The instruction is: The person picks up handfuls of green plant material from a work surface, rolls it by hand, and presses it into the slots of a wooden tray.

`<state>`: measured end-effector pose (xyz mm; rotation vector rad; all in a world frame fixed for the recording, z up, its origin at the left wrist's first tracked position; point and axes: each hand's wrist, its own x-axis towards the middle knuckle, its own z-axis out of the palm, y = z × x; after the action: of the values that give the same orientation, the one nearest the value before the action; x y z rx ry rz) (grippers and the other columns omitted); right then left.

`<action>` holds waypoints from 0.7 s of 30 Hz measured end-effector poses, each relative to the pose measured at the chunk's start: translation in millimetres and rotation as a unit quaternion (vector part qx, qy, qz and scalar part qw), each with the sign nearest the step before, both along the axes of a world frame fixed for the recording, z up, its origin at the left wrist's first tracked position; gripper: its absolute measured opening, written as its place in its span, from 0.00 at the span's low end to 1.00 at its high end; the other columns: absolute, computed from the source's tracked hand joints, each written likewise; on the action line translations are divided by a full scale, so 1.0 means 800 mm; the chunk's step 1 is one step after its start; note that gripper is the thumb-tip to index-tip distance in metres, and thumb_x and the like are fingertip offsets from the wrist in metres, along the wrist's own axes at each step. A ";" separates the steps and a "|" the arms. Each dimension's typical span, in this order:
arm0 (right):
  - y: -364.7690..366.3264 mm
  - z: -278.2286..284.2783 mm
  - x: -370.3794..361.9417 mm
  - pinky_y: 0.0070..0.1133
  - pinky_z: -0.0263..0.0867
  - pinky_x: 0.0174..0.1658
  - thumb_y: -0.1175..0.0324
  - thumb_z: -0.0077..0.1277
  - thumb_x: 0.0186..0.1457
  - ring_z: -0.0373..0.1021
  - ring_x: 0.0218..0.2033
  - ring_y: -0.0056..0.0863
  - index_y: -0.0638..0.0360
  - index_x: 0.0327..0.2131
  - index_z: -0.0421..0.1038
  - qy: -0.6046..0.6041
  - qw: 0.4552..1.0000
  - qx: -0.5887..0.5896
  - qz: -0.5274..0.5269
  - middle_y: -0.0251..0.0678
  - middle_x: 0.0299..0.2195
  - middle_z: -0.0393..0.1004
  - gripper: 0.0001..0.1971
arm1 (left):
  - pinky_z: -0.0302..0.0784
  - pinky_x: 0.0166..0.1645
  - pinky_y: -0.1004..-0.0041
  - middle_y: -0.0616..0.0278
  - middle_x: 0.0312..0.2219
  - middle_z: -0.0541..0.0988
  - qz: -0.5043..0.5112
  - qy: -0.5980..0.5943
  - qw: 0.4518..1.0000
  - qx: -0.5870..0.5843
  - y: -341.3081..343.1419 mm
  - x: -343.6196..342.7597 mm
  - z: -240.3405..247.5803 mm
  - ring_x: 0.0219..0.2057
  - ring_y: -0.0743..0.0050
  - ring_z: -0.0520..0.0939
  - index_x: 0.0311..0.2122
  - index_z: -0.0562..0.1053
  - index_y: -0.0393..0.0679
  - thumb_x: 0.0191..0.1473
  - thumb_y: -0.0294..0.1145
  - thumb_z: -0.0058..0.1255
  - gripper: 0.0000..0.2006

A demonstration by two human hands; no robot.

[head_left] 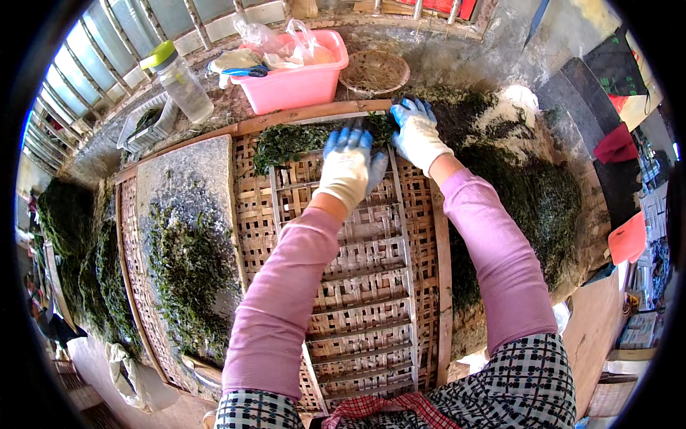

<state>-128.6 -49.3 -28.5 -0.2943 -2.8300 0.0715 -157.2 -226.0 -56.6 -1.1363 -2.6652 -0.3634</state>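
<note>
A metal frame with ladder-like crossbars (361, 280) lies on a woven bamboo tray (424, 236). Damp, dark green shredded leaves (286, 143) cover its far end. My left hand (348, 168), in a white glove with blue fingers, lies on these leaves with its fingers stretched forward. At the far right corner of the frame is my right hand (418, 136), gloved alike, its fingers spread over the leaves by the tray's wooden rim. Neither hand visibly grips anything, though the fingertips are partly lost among the leaves.
A pale board (189, 161) bearing more leaves lies left of the frame. Heaped leaves (532, 196) stand at the right. Behind the tray are a pink tub (296, 86), a shallow round basket (375, 71), a lidded bottle (182, 86) and a grey plastic basket (150, 125).
</note>
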 end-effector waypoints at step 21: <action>-0.043 0.029 -0.070 0.29 0.68 0.35 0.71 0.46 0.60 0.73 0.33 0.39 0.58 0.45 0.73 -0.006 0.991 -0.084 0.103 0.44 0.35 0.77 0.11 | 0.61 0.64 0.64 0.52 0.52 0.76 0.129 -0.048 0.990 0.033 -0.086 -0.015 0.047 0.56 0.57 0.73 0.52 0.74 0.41 0.57 0.52 0.46 0.26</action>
<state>-185.0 -83.5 -5.6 -0.0375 -2.8610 0.3539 -168.9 -294.7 -19.0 -0.7586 -2.8141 -0.4640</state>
